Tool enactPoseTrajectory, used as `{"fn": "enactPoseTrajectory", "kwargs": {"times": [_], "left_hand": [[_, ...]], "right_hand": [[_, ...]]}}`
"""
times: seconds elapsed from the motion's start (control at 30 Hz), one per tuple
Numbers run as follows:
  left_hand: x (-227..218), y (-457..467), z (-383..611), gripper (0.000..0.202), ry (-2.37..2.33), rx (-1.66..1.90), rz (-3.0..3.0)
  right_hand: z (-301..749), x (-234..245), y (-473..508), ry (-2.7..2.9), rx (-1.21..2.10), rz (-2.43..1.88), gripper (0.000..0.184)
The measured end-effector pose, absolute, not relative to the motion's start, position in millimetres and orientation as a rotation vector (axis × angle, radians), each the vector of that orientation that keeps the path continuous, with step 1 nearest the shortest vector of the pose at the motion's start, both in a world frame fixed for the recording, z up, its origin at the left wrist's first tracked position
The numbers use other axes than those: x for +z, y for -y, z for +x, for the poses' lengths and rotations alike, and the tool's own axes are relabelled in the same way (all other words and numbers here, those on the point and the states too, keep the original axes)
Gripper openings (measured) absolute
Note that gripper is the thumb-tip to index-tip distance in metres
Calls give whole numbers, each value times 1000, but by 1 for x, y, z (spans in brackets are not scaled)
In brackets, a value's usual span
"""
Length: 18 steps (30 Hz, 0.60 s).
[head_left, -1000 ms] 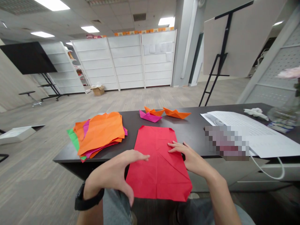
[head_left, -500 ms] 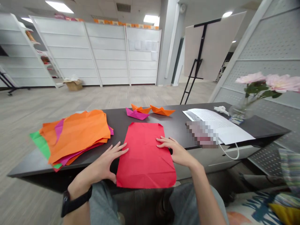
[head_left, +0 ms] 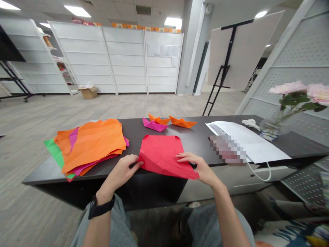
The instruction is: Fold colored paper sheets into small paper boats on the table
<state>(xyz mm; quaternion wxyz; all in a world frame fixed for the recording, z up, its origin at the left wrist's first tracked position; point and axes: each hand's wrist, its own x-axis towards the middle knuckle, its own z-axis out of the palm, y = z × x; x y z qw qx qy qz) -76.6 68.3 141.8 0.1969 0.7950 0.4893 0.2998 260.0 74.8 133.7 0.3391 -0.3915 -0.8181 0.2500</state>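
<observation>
A sheet of red paper [head_left: 161, 151] lies at the front of the dark table, its near part lifted and curving over toward the far side. My left hand [head_left: 125, 169] pinches the paper's left edge between thumb and fingers. On the right side, my right hand [head_left: 199, 166] grips the sheet with its fingers over the top; its thumb is mostly hidden. Beyond the sheet stand folded paper boats: a magenta boat [head_left: 155, 125] in front of an orange boat [head_left: 159, 120], and another orange boat [head_left: 182, 122] to their right.
A stack of coloured paper [head_left: 92, 144], orange on top, covers the table's left part. Printed sheets [head_left: 239, 139], a blurred-out flat item [head_left: 227, 151], a white cord [head_left: 264, 178] and a glass vase [head_left: 272, 128] with pink flowers are at the right. An easel [head_left: 218, 82] stands behind.
The near edge of the red paper has been raised and brought away from me. My left hand has moved forward and closed on the paper's edge. My right hand has shifted slightly right.
</observation>
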Motion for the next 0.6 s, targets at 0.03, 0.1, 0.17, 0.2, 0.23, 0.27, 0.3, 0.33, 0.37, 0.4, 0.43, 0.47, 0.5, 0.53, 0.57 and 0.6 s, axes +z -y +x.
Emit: {"fn": "enactPoseTrajectory", "kwargs": {"times": [0.03,0.1,0.17,0.2,0.23,0.27,0.3,0.33,0.37,0.4,0.43,0.47,0.5,0.53,0.57,0.6], "left_hand": [[140,-70,-76,30,-1390,875,2179],[139,-71,-74,31,-1399,909,2092],[138,-71,-73,31,-1402,932,2033],[138,-71,-72,32,-1403,946,2016],[137,-71,-71,32,-1400,963,2005],[137,-71,-71,33,-1399,981,1996],[137,-70,-70,34,-1405,1001,1987],[137,-70,-69,35,-1414,1021,1974],[138,-69,-68,35,-1421,1045,1959],[138,-68,-67,33,-1417,1064,1945],[138,-67,-66,29,-1400,1073,1935],[139,-67,-66,27,-1374,1066,1925],[139,-66,-66,32,-1351,1045,1908],[138,-66,-65,42,-1342,1023,1881],[138,-66,-65,52,-1347,1010,1843],[136,-67,-65,60,-1359,1011,1797]], "right_hand": [[260,135,-74,2115,671,-1007,19],[259,136,-74,2093,677,-1038,18],[259,136,-73,2060,665,-1100,19],[259,136,-73,2037,666,-1130,20],[258,135,-73,2009,673,-1156,23],[258,134,-74,1981,687,-1178,25],[256,132,-74,1947,700,-1196,27],[255,131,-76,1905,706,-1211,29],[253,130,-77,1857,708,-1222,31],[250,128,-78,1806,709,-1227,33],[247,126,-80,1757,717,-1225,33],[245,125,-81,1711,737,-1224,34],[242,123,-83,1668,765,-1228,35],[240,121,-84,1628,798,-1235,39],[239,120,-85,1588,825,-1239,49],[238,118,-86,1557,840,-1238,61]]}}
